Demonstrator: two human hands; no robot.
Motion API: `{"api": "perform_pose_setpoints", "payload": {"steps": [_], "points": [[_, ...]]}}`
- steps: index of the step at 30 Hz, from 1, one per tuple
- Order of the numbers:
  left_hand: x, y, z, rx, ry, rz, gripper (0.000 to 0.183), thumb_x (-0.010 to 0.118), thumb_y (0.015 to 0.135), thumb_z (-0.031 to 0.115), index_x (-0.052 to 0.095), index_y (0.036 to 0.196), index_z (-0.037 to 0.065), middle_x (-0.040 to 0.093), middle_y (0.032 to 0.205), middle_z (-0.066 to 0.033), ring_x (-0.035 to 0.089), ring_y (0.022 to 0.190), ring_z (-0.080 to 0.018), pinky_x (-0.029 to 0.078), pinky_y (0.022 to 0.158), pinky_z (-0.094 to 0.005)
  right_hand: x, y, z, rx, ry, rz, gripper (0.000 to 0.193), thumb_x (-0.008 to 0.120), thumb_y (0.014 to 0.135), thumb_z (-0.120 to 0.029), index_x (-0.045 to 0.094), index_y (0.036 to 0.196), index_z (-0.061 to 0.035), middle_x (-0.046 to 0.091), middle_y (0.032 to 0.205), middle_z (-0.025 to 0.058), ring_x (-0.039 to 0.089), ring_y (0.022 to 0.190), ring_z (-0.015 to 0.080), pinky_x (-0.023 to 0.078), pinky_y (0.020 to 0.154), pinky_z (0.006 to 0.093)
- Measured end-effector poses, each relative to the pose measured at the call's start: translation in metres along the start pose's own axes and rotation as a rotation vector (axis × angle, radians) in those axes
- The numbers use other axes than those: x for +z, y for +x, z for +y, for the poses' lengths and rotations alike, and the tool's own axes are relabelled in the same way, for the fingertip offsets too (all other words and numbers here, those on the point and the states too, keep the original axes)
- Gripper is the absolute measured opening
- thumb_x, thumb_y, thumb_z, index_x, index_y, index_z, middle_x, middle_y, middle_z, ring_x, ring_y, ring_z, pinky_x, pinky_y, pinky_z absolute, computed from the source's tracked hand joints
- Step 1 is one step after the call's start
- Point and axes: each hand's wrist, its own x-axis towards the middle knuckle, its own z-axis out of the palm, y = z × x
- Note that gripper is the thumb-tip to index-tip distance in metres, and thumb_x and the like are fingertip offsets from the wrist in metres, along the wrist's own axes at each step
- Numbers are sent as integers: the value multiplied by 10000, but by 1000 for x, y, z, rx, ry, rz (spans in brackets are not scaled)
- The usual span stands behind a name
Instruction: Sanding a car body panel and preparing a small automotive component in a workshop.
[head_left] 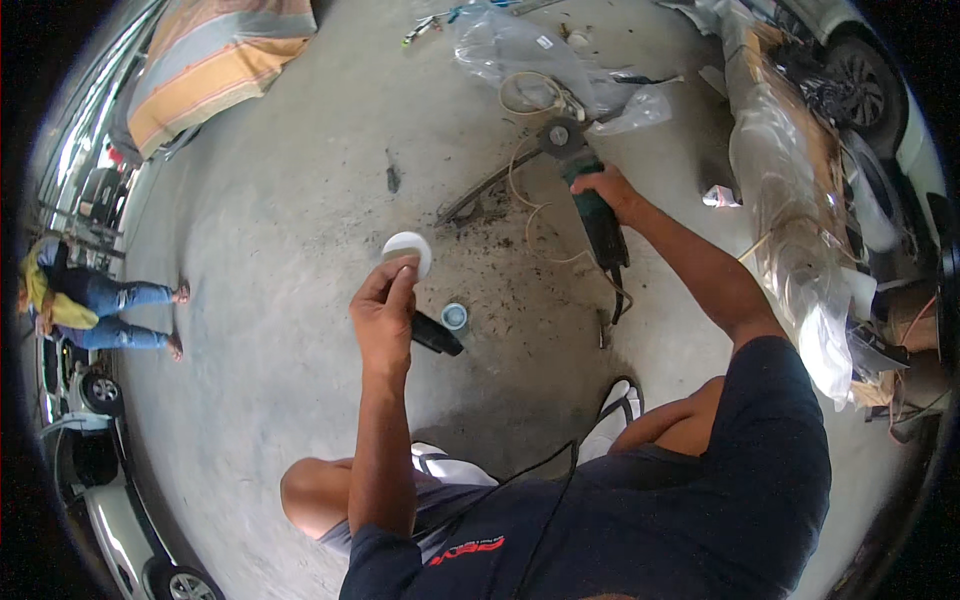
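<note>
My right hand (608, 190) is wrapped around the body of a dark green and black angle grinder (600, 222). The grinder's round head (561, 137) points away from me, beside the far end of a thin dark metal bar (485, 190) on the floor. Nearer my left side, my left hand (383, 310) is closed in a pinch at the lower edge of a white disc (410, 243). A greyish patch shows on the disc by the fingertips. Next to this hand are a black, handle-like object (437, 335), partly hidden, and a small light-blue round cap (454, 317).
Dark debris (500, 230) is scattered over the concrete. A pale cord (530, 90) curls near clear plastic sheeting (510, 50). Plastic-wrapped cardboard (780, 180) lines the right, beside a car wheel (860, 85). A person (110, 300) stands at the far left near parked cars.
</note>
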Motion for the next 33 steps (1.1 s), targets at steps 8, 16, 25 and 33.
{"api": "perform_pose_setpoints", "payload": {"steps": [8, 16, 25, 33], "points": [[8, -3, -7, -9, 114, 122, 137, 646, 879, 129, 645, 972, 28, 506, 682, 53, 384, 554, -26, 286, 508, -190, -49, 32, 112, 329, -188, 179, 484, 805, 604, -272, 645, 930, 49, 617, 980, 180, 624, 841, 274, 507, 719, 434], [9, -2, -12, 8, 114, 135, 143, 643, 885, 124, 636, 987, 24, 507, 680, 53, 377, 563, -26, 275, 515, -189, -64, 54, 170, 387, -404, 375, 649, 826, 566, -343, 619, 1001, 91, 617, 1000, 209, 635, 888, 304, 510, 747, 452], [14, -4, -8, 18, 55, 135, 151, 640, 893, 136, 646, 988, 18, 527, 712, 37, 380, 588, -38, 281, 532, -199, -79, 45, 173, 407, -498, 214, 885, 852, 537, -420, 507, 1148, 118, 564, 1165, 243, 576, 1085, 319, 496, 848, 434], [18, -5, -9, 0, 21, 110, 151, 634, 894, 133, 647, 990, 17, 541, 736, 29, 384, 592, -39, 283, 534, -200, -99, 46, 189, 354, -473, 294, 775, 852, 552, -409, 565, 1041, 119, 612, 1034, 220, 613, 954, 291, 503, 773, 418]]}}
